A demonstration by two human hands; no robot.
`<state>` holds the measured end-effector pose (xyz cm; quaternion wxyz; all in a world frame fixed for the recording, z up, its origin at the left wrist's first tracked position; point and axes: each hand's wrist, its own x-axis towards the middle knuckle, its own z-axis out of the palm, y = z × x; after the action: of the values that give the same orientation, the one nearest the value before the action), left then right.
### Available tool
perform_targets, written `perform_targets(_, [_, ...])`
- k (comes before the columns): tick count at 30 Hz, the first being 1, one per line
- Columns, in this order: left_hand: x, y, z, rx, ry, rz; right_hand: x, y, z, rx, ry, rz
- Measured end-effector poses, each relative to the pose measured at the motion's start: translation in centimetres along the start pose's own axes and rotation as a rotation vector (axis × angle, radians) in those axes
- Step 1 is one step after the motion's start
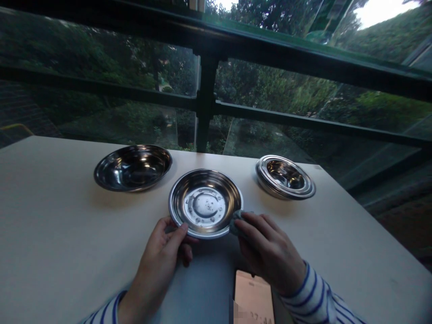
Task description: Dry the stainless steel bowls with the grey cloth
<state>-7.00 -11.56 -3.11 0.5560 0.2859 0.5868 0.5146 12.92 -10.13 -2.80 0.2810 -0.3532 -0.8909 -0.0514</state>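
A round steel plate (205,202) lies on the white table (50,234) in front of me, its bottom showing smears and spots. My left hand (162,256) grips its near left rim, thumb on top and fingers under. My right hand (266,249) is closed on a small grey cloth (236,220), pressed against the plate's right rim. Both sleeves are white with blue stripes.
A second steel plate (133,167) sits at the back left. A stack of steel plates (285,177) stands at the back right. A lit phone (253,301) lies near the table's front edge. Beyond the table runs a dark railing (205,103) with glass and trees behind.
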Motion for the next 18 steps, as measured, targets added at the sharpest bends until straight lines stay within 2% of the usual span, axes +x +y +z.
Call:
perform_targets(5, [0.0,0.2,0.2,0.0,0.014,0.01,0.3,-0.8,-0.1,0.043,-0.06,-0.074])
perform_targets(10, [0.0,0.2,0.3,-0.004,0.01,-0.002,0.3,-0.1,-0.1,0.031,-0.02,0.027])
perform_targets(15, [0.3,-0.2,0.2,-0.01,0.0,0.042,0.3,-1.3,0.3,0.073,-0.104,-0.078])
perform_targets(18, [0.4,-0.2,0.2,-0.004,-0.01,0.026,0.2,-0.7,0.1,0.045,-0.065,-0.022])
